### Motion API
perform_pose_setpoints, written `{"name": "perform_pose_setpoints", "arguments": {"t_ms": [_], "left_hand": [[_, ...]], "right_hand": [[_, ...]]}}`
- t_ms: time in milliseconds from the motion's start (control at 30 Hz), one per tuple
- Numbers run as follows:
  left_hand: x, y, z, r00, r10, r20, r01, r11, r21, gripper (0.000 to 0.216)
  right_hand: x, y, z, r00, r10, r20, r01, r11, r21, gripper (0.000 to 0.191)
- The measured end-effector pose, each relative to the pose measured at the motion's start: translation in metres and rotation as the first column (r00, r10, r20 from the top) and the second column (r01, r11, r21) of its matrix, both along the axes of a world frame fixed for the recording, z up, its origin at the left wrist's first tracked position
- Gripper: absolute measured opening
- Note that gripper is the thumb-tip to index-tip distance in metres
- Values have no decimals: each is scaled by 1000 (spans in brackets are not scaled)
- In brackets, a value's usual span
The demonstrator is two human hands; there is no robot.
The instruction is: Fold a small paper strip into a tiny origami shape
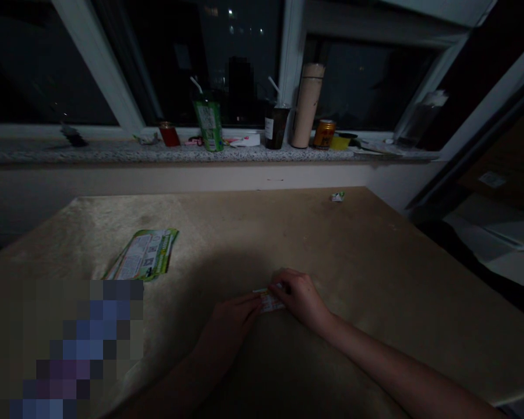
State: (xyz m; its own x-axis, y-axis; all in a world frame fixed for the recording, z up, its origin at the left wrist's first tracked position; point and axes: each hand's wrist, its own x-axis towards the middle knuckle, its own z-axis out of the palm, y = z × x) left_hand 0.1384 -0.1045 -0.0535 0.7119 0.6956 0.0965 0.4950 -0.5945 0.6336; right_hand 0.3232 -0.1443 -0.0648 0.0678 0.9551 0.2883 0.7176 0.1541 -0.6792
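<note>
One stack of green leaflets [145,256] lies toward the desk's [375,262] left edge. At the near edge's middle, the left hand [233,326] and right hand [301,298] together pinch one paper slip [271,302]. One wrapper [337,196] sits by the far edge.

On the table [375,262] there is one paper slip [271,302], one pile of green leaflets [145,256], one crumpled wrapper [337,196] and two hands, the left hand [233,320] and the right hand [301,298]. Beyond the table stand two cans, a red can [169,134] and a gold can [324,134], two drinks with straws, a green carton [209,125] and a dark cup [276,126], and one tall flask [308,105].
</note>
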Motion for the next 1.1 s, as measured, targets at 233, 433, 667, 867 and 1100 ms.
{"name": "perform_pose_setpoints", "arguments": {"t_ms": [233, 433, 667, 867, 1100], "left_hand": [[0, 4, 3, 999, 35, -2, -35, 997, -62, 27], [3, 9, 17, 988, 144, 60, -137, 984, -111, 10], [6, 13, 22, 992, 125, 18, -122, 986, -118, 12], [6, 15, 18, 996, 90, -5, -90, 989, -115, 15], [6, 13, 19, 998, 59, -3, -59, 994, -92, 15]], "right_hand": [[0, 1, 0, 1000, -15, 1, 15, 1000, -4, 11], [-2, 1, 5, 999, -38, 5, 38, 999, -35, 11], [-1, 2, 4, 998, -54, 17, 54, 997, -53, 12], [-1, 2, 5, 998, -55, 7, 56, 997, -59, 12], [0, 3, 2, 999, -52, 6, 52, 997, -55, 11]]}}
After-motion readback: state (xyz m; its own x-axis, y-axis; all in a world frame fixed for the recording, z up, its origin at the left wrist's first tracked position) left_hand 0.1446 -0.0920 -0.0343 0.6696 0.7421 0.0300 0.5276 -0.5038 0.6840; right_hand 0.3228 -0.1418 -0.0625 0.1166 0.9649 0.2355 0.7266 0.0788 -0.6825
